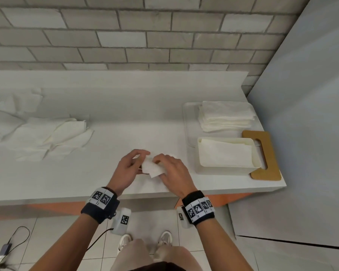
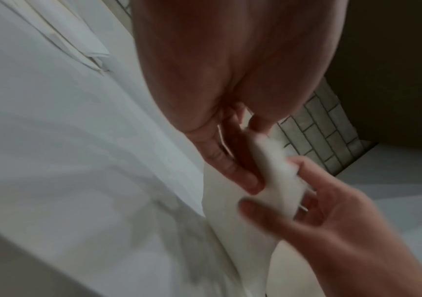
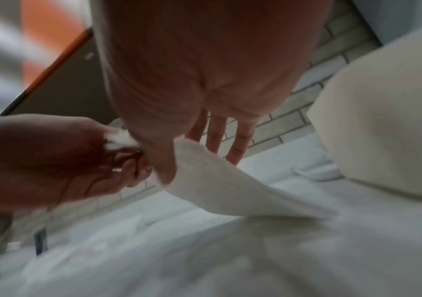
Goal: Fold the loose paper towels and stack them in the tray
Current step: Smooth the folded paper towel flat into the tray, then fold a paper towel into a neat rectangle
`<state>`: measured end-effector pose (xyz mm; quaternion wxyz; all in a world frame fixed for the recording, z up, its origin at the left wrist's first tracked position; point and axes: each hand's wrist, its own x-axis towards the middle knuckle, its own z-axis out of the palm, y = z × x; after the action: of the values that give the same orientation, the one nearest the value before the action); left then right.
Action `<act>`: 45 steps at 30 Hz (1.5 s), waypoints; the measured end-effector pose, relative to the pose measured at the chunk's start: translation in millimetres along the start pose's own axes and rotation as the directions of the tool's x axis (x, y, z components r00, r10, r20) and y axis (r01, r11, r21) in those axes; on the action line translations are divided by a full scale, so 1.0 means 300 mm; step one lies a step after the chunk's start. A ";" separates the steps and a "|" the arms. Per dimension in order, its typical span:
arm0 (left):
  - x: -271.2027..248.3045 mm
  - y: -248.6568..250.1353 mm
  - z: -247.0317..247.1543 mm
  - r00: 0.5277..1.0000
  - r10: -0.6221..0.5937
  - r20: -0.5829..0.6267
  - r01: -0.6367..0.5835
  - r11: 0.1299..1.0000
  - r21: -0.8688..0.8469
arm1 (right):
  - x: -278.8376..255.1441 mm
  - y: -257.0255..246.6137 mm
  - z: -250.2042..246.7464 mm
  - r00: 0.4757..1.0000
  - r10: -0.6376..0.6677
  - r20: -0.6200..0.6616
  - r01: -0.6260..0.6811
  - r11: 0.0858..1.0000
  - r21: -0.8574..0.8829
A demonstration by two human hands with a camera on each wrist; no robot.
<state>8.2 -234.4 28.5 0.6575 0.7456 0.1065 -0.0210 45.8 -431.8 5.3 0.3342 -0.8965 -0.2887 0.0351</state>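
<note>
A white paper towel (image 1: 152, 169) is held between both hands just above the white counter (image 1: 106, 173), near its front edge. My left hand (image 1: 139, 159) pinches its left side; the fingers (image 2: 232, 166) curl against the towel (image 2: 275, 176). My right hand (image 1: 162, 162) grips the right side with thumb and fingers (image 2: 314, 180). In the right wrist view the towel (image 3: 225, 180) drapes down from the thumb. Loose towels (image 1: 47, 135) lie in a heap at the left. The tray (image 1: 185, 122) at the right holds a folded stack (image 1: 226, 116).
A white open box (image 1: 227, 153) with paper inside stands in front of the tray, a wooden lid (image 1: 266, 157) beside it at the counter's right end. A brick wall (image 1: 125, 36) backs the counter. A grey panel (image 1: 311, 114) closes off the right.
</note>
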 end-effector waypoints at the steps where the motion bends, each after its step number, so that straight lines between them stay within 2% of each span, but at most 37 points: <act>1: -0.006 0.019 0.002 0.998 0.022 -0.054 -0.024 0.999 -0.040 | 0.007 0.002 -0.009 0.996 0.065 -0.069 -0.056 0.990 0.131; 3: -0.014 0.037 -0.011 0.985 0.098 -0.143 -0.102 0.994 -0.025 | 0.019 -0.007 -0.045 0.951 0.256 -0.173 -0.164 0.893 0.419; 5: -0.015 0.038 -0.011 0.985 0.109 -0.135 -0.112 0.994 -0.012 | 0.027 -0.037 -0.093 0.907 0.368 -0.203 -0.204 0.807 0.554; 8: -0.015 0.065 0.042 0.999 0.042 -0.027 -0.044 0.995 -0.087 | 0.045 -0.062 -0.110 0.915 0.347 -0.206 -0.195 0.827 0.527; 10: -0.012 0.085 0.078 0.996 0.056 -0.063 -0.060 0.996 -0.073 | 0.054 -0.065 -0.100 0.902 0.375 -0.213 -0.223 0.829 0.513; 14: -0.006 0.073 0.105 0.994 0.025 -0.108 -0.036 0.995 -0.098 | 0.040 -0.075 -0.108 0.841 0.458 -0.286 -0.227 0.781 0.582; 17: 0.002 0.082 0.112 0.996 0.015 -0.087 -0.027 0.990 -0.140 | 0.029 -0.079 -0.136 0.846 0.425 -0.322 -0.174 0.791 0.587; 23: 0.034 0.136 0.155 1.000 0.030 0.011 -0.028 0.994 -0.106 | 0.022 -0.060 -0.215 0.826 0.448 -0.341 -0.168 0.774 0.610; 27: 0.067 0.179 0.216 0.995 0.042 0.087 -0.041 0.999 -0.010 | 0.004 -0.063 -0.269 0.825 0.438 -0.358 -0.135 0.767 0.628; 29: 0.076 0.226 0.267 0.991 0.071 0.117 -0.067 0.997 -0.033 | -0.020 -0.057 -0.310 0.827 0.464 -0.316 -0.115 0.691 0.714; 31: 0.092 0.279 0.318 0.990 0.084 0.110 -0.073 0.992 -0.100 | -0.063 -0.028 -0.361 0.850 0.493 -0.183 -0.200 0.624 0.755; 33: 0.117 0.323 0.363 0.996 0.073 0.049 -0.062 0.978 -0.200 | -0.124 0.035 -0.414 0.844 0.517 -0.139 -0.295 0.666 0.685; 35: 0.157 0.343 0.396 0.995 0.104 -0.012 -0.104 0.972 -0.210 | -0.182 0.121 -0.473 0.785 0.583 -0.211 -0.343 0.692 0.635; 39: 0.246 0.282 0.470 0.983 0.181 0.032 -0.183 0.980 0.076 | -0.236 0.288 -0.573 0.604 0.700 -0.381 -0.310 0.647 0.697; 41: 0.274 0.234 0.525 0.982 0.171 0.076 -0.183 0.960 0.212 | -0.230 0.371 -0.590 0.561 0.694 -0.451 -0.390 0.703 0.595; 43: 0.288 0.194 0.580 0.972 0.179 0.151 -0.220 0.917 0.333 | -0.208 0.437 -0.591 0.572 0.667 -0.477 -0.520 0.745 0.417; 45: 0.297 0.159 0.625 0.942 0.234 0.242 -0.325 0.818 0.475 | -0.182 0.490 -0.576 0.652 0.616 -0.443 -0.605 0.774 0.187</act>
<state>124.6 -412.7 34.6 0.4398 0.8952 -0.0708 -0.0158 117.1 -650.9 40.9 0.3737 -0.9165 0.1220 -0.0747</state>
